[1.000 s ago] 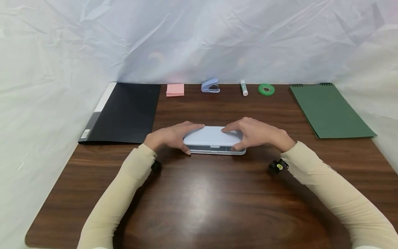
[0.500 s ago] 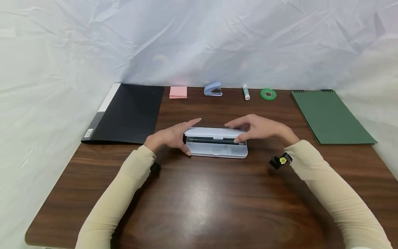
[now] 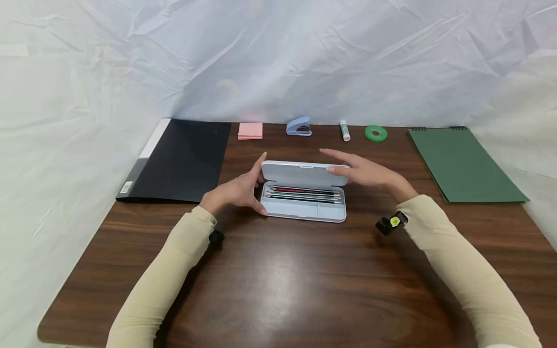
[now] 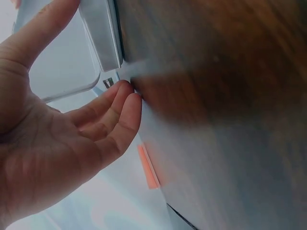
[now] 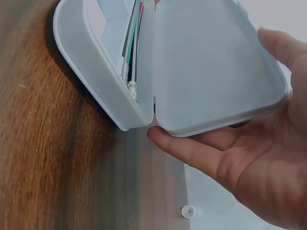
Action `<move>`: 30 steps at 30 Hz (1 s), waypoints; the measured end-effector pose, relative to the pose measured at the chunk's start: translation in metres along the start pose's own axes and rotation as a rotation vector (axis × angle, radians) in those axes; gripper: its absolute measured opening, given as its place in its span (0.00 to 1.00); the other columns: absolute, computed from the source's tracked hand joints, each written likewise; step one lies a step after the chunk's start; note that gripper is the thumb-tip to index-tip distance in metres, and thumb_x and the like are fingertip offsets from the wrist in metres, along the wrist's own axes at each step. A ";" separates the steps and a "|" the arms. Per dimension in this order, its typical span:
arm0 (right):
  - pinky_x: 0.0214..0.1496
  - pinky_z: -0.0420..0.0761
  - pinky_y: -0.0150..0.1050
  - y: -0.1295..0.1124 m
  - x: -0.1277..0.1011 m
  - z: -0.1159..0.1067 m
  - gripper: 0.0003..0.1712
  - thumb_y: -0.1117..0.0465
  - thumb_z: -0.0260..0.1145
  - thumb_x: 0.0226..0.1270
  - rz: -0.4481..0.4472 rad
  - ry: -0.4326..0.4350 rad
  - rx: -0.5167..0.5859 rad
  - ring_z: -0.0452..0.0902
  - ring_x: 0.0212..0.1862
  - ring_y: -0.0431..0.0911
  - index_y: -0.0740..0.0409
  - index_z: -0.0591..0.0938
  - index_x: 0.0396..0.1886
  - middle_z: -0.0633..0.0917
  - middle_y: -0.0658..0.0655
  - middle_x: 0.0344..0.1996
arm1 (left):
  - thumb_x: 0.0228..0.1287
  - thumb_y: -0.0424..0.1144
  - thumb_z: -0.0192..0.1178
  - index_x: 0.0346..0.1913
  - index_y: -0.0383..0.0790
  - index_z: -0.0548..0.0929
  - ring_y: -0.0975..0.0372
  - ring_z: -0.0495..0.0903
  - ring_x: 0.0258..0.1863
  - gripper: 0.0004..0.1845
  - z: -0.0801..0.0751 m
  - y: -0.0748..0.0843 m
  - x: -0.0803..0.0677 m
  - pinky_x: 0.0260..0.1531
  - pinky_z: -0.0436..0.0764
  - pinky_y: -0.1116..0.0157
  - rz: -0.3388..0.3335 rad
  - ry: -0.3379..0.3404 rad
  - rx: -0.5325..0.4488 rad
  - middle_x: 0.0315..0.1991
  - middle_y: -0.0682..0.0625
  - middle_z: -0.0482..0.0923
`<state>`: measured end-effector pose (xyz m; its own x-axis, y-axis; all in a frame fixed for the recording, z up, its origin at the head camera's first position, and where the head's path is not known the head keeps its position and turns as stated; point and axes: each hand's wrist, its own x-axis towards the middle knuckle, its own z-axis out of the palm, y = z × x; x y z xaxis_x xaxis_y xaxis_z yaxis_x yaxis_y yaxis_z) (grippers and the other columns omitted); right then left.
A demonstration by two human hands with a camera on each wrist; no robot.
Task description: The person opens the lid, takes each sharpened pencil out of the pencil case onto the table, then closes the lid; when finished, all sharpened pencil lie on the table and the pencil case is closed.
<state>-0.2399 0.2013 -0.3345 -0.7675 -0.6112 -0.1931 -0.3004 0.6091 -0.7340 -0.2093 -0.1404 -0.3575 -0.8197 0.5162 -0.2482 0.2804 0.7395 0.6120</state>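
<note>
Pencil case lies opened between both hands; left hand and right hand, fingers spread, prop its lid; pencils untouched.

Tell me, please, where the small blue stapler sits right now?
In the head view, the small blue stapler sits at the table's far edge, between pink sticky notes and white glue stick.

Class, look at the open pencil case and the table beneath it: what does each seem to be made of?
Pencil case: probably moulded plastic, pale blue-grey, matte, with thin rounded walls and a hinged lid. Table: wood or wood-look laminate, dark brown grain, semi-gloss, reflecting light.
</note>
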 end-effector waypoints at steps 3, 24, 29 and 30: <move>0.63 0.71 0.63 0.002 0.007 -0.002 0.37 0.43 0.50 0.79 0.018 0.039 0.022 0.53 0.78 0.60 0.41 0.51 0.81 0.50 0.53 0.81 | 0.43 0.43 0.83 0.78 0.47 0.23 0.47 0.73 0.60 0.79 -0.001 0.000 0.000 0.63 0.71 0.50 -0.016 0.012 0.002 0.60 0.37 0.70; 0.75 0.48 0.65 0.024 0.051 -0.016 0.38 0.45 0.49 0.80 0.126 0.135 0.082 0.38 0.81 0.59 0.40 0.46 0.82 0.43 0.55 0.82 | 0.43 0.47 0.82 0.79 0.48 0.25 0.48 0.73 0.62 0.77 0.002 0.001 0.007 0.63 0.71 0.51 -0.047 0.019 0.052 0.64 0.37 0.70; 0.75 0.47 0.65 0.023 0.057 -0.017 0.39 0.46 0.48 0.80 0.143 0.119 0.108 0.37 0.81 0.60 0.41 0.43 0.82 0.41 0.56 0.82 | 0.45 0.46 0.82 0.80 0.51 0.28 0.48 0.71 0.65 0.75 0.002 0.003 0.007 0.64 0.70 0.50 -0.044 -0.009 0.050 0.67 0.37 0.68; 0.75 0.47 0.65 0.024 0.058 -0.017 0.39 0.45 0.48 0.80 0.144 0.119 0.116 0.37 0.81 0.60 0.40 0.43 0.82 0.41 0.56 0.82 | 0.45 0.45 0.82 0.80 0.52 0.29 0.48 0.70 0.66 0.74 0.002 0.004 0.008 0.66 0.69 0.49 -0.041 -0.014 0.050 0.69 0.37 0.66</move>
<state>-0.3016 0.1893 -0.3522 -0.8610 -0.4544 -0.2283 -0.1209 0.6190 -0.7760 -0.2134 -0.1325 -0.3585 -0.8240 0.4910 -0.2827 0.2718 0.7803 0.5632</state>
